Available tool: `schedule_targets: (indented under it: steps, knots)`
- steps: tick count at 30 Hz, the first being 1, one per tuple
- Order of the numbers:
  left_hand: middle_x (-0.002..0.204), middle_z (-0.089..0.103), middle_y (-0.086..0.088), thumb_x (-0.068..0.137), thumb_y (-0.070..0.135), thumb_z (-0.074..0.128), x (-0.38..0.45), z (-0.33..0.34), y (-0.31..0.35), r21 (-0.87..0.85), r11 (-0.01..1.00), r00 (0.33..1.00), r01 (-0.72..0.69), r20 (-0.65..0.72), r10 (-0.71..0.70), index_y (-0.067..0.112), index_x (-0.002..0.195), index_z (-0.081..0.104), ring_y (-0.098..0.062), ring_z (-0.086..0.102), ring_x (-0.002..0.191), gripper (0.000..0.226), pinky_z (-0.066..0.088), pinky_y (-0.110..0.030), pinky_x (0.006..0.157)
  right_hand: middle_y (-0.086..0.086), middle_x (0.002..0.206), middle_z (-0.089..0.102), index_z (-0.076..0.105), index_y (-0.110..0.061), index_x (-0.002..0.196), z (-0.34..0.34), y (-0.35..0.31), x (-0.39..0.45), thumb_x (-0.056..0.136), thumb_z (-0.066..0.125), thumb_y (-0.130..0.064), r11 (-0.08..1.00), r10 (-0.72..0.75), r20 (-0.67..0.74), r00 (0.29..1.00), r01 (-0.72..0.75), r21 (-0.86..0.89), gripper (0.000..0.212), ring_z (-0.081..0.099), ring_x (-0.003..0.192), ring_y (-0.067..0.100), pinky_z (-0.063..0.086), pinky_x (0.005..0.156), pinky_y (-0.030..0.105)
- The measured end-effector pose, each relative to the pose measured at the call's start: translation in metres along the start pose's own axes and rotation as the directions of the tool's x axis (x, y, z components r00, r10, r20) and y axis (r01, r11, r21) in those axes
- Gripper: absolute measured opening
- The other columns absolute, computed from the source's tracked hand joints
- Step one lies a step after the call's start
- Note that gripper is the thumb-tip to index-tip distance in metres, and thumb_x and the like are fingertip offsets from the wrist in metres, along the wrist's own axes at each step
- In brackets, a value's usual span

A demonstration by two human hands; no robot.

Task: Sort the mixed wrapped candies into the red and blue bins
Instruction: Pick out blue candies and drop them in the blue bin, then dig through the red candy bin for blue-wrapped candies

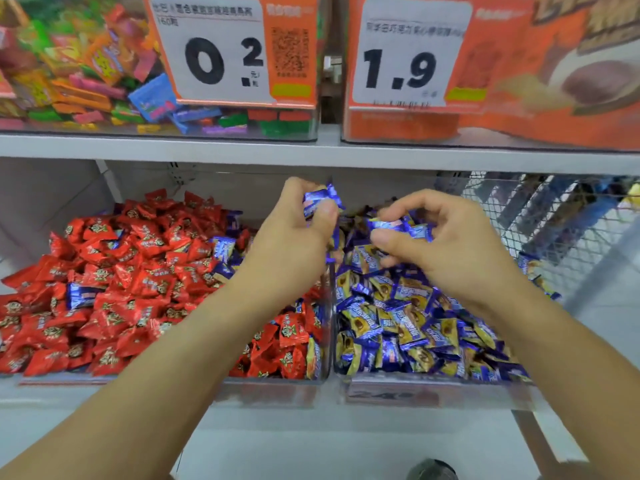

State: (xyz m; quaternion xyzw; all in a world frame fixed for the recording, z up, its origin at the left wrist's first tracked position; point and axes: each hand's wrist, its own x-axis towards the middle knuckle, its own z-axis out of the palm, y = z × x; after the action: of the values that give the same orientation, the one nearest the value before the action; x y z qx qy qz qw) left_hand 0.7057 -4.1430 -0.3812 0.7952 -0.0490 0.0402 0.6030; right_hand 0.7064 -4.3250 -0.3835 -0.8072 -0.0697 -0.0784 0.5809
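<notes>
Shop shelf (pixel 311 152) with two clear candy bins.
Left hand (pixel 294 233) and right hand (pixel 446 244) each pinch blue candies (pixel 320 199) above the blue bin (pixel 433 386); red bin (pixel 270 386) alongside.

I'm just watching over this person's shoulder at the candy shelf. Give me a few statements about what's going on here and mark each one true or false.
1. The left hand holds blue-wrapped candies. True.
2. The right hand is empty. False: it pinches a blue-wrapped candy over the blue bin.
3. A few blue candies lie among the red ones in the red bin. True.
4. The price card above the red bin reads 1.9. False: it reads 0.2; the 1.9 card sits to its right.
5. Both hands are below the upper shelf. True.
</notes>
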Motion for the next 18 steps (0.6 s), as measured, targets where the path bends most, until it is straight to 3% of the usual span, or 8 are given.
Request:
schedule_targets:
  steps: [2, 4, 6, 7, 9, 12, 15, 18]
  knots:
    - [0.077, 0.066, 0.003, 0.101, 0.023, 0.048, 0.007, 0.013, 0.005, 0.102, 0.985, 0.989, -0.139, 0.06, 0.134, 0.029, 0.114, 0.05, -0.027, 0.068, 0.071, 0.014, 0.058, -0.047, 0.07, 0.005, 0.094, 0.071, 0.068, -0.015, 0.091, -0.016, 0.011, 0.003, 0.081, 0.079, -0.003, 0.999, 0.022, -0.05, 0.998, -0.024, -0.028, 0.019, 0.075, 0.064, 0.021, 0.061, 0.075, 0.04]
    - [0.1, 0.064, -0.001, 0.098, 0.017, 0.053, 0.014, 0.028, 0.008, 0.224, 0.936, 0.952, -0.272, 0.206, 0.227, 0.027, 0.129, 0.047, -0.022, 0.065, 0.076, 0.034, 0.052, -0.033, 0.075, -0.004, 0.095, 0.072, 0.069, -0.022, 0.094, -0.028, 0.023, 0.006, 0.082, 0.077, 0.002, 0.998, 0.018, -0.087, 0.996, -0.024, -0.066, 0.028, 0.075, 0.069, 0.019, 0.061, 0.08, 0.043]
    - [0.123, 0.054, -0.006, 0.091, 0.025, 0.063, 0.019, 0.039, 0.006, 0.368, 0.854, 0.912, -0.368, 0.32, 0.256, 0.024, 0.139, 0.032, -0.021, 0.059, 0.099, 0.057, 0.043, -0.029, 0.094, -0.009, 0.103, 0.073, 0.07, -0.03, 0.1, -0.038, 0.034, 0.012, 0.082, 0.074, 0.005, 0.996, -0.001, -0.094, 0.996, -0.007, -0.084, 0.039, 0.074, 0.088, 0.014, 0.058, 0.091, 0.045]
    - [0.13, 0.048, -0.008, 0.089, 0.032, 0.066, 0.02, 0.041, 0.003, 0.445, 0.811, 0.912, -0.379, 0.328, 0.247, 0.023, 0.14, 0.027, -0.024, 0.052, 0.113, 0.065, 0.036, -0.036, 0.106, -0.012, 0.108, 0.073, 0.07, -0.032, 0.103, -0.042, 0.04, 0.016, 0.084, 0.072, 0.005, 0.994, -0.03, -0.086, 0.996, 0.021, -0.106, 0.042, 0.07, 0.101, 0.01, 0.054, 0.098, 0.044]
    - [0.134, 0.043, -0.008, 0.09, 0.04, 0.063, 0.018, 0.038, -0.002, 0.557, 0.748, 0.93, -0.36, 0.276, 0.242, 0.016, 0.143, 0.025, -0.025, 0.038, 0.124, 0.069, 0.026, -0.045, 0.112, -0.015, 0.117, 0.07, 0.067, -0.036, 0.113, -0.05, 0.046, 0.02, 0.089, 0.066, 0.004, 0.984, -0.076, -0.023, 0.997, 0.071, -0.163, 0.047, 0.061, 0.117, 0.004, 0.048, 0.107, 0.042]
    - [0.137, 0.04, -0.006, 0.096, 0.039, 0.054, 0.007, 0.017, -0.015, 0.589, 0.741, 0.946, -0.323, 0.212, 0.244, 0.017, 0.147, 0.029, -0.021, 0.038, 0.128, 0.061, 0.03, -0.03, 0.105, -0.006, 0.13, 0.065, 0.061, -0.039, 0.127, -0.051, 0.043, 0.018, 0.093, 0.065, -0.012, 0.925, -0.112, 0.153, 0.982, 0.16, -0.346, 0.043, 0.059, 0.121, 0.008, 0.043, 0.11, 0.041]
    - [0.147, 0.035, 0.001, 0.098, 0.049, 0.041, -0.004, -0.004, -0.028, 0.616, 0.744, 0.957, -0.259, 0.27, 0.109, 0.023, 0.15, 0.026, -0.012, 0.038, 0.134, 0.06, 0.028, -0.022, 0.104, -0.014, 0.157, 0.036, 0.049, -0.044, 0.141, -0.028, 0.038, 0.01, 0.097, 0.057, -0.041, 0.778, -0.094, 0.384, 0.919, 0.308, -0.547, 0.045, 0.028, 0.144, 0.007, 0.016, 0.123, 0.04]
    - [0.158, 0.029, 0.008, 0.095, 0.058, 0.03, -0.016, -0.015, -0.03, 0.576, 0.771, 0.927, -0.272, 0.373, 0.048, 0.028, 0.156, 0.014, -0.001, 0.028, 0.141, 0.069, 0.024, -0.02, 0.112, -0.019, 0.165, 0.002, 0.018, -0.054, 0.152, 0.003, 0.048, 0.007, 0.096, 0.03, -0.066, 0.574, 0.102, 0.513, 0.853, 0.371, -0.73, 0.058, -0.011, 0.154, 0.019, -0.013, 0.119, 0.059]
